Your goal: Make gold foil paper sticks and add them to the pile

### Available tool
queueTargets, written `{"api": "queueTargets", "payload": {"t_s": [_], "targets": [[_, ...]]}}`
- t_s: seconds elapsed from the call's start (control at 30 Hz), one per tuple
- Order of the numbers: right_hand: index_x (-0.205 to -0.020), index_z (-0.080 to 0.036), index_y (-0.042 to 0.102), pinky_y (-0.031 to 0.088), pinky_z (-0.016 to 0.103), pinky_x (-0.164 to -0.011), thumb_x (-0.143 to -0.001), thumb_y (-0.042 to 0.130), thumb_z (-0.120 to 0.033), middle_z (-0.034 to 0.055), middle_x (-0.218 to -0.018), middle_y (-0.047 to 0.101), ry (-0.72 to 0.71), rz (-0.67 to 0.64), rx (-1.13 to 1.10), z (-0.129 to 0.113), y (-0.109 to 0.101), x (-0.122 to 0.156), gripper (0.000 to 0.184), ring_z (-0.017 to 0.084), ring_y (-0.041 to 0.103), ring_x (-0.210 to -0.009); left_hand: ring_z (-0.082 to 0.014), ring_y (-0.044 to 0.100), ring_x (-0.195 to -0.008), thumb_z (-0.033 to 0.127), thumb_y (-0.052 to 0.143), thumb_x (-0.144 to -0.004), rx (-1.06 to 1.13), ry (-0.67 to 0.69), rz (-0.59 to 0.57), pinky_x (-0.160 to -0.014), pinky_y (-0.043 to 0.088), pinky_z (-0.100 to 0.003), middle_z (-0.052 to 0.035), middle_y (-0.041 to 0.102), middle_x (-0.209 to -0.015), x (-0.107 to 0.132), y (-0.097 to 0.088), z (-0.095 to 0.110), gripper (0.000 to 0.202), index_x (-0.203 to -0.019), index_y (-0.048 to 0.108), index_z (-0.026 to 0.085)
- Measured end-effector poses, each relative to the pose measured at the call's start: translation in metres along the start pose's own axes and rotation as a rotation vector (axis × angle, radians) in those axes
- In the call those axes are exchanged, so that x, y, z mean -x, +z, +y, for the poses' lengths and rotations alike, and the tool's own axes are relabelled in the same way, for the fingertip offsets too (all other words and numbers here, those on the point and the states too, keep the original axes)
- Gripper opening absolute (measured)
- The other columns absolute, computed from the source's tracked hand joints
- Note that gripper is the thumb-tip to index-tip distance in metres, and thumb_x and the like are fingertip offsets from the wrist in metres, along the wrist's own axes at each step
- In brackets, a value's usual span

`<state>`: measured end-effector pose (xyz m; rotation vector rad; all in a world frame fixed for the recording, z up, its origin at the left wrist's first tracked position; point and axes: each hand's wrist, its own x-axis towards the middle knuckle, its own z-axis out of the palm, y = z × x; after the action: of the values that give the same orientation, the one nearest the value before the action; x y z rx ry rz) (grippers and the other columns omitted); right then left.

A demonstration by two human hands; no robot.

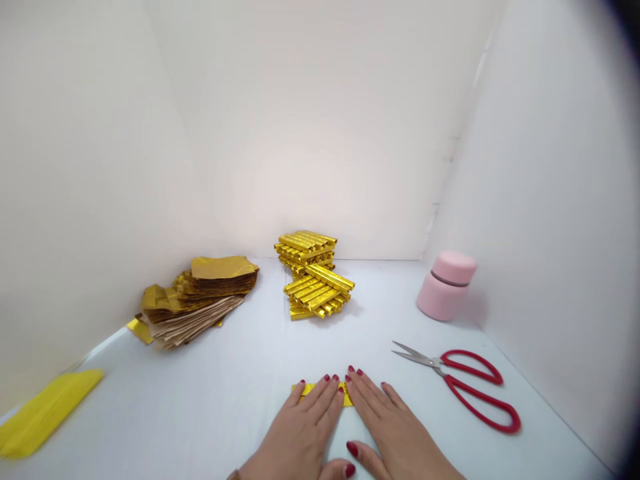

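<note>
A: What are the hands at here?

B: Both lie flat, palms down, at the near edge of the tabletop [225,407]; the left hand [305,427] and the right hand [390,427] sit side by side, thumbs touching, fingers stretched out; neither grips anything; the fingertips press on a narrow gold strip [347,395].

A: Where exactly is that strip?

B: Flat on the tabletop under the fingertips of both hands; only its left end and a bit between the two hands show; the rest is covered.

A: So which step would you call it?

B: I'd judge a fold is being pressed down or rolled tight; the strip looks like the folded gold bars [315,277] stacked further back in the middle, though it appears flatter; the loose gold sheets [200,300] are piled to the left of those bars.

A: And the next move?

B: In my view it calls for even pressure along the whole strip, so the crease runs straight; foil paper springs back easily; the fingertips would have to hold both ends down.

A: Anything else about?

B: Red-handled scissors [460,383] lie closed to the right, apart from the hands; a pink jar [446,285] stands behind them; a yellow bundle [47,413] lies at far left.
</note>
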<state>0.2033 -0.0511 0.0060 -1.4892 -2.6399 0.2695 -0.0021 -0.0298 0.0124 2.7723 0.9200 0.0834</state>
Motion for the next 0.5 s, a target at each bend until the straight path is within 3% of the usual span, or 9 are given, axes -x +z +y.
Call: {"api": "queueTargets", "payload": {"t_s": [0.2,0.5], "targets": [[-0.138,-0.011,0.033,0.035,0.055,-0.099,-0.087,0.044,-0.035,0.0138,-0.142,0.025,-0.009,-0.036,-0.014,-0.001,-0.003,-0.001,0.058,0.031,0.031,-0.13,-0.0301,0.025,-0.132,0.047,0.037,-0.092,0.009,-0.062,-0.095,-0.102,0.029,-0.053,-0.0137,0.023,-0.145,0.016,-0.02,-0.007,0.06,-0.141,0.027,0.014],[-0.141,-0.02,0.027,0.034,0.056,-0.098,-0.087,0.046,-0.036,0.0112,-0.143,0.027,0.024,0.06,-0.028,0.013,0.006,0.025,0.06,0.031,0.034,-0.128,-0.0312,0.031,-0.13,0.045,0.044,-0.089,0.016,-0.003,0.027,-0.1,0.033,-0.053,-0.0124,0.028,-0.143,0.017,-0.006,-0.019,0.059,-0.141,0.028,0.02]]}}
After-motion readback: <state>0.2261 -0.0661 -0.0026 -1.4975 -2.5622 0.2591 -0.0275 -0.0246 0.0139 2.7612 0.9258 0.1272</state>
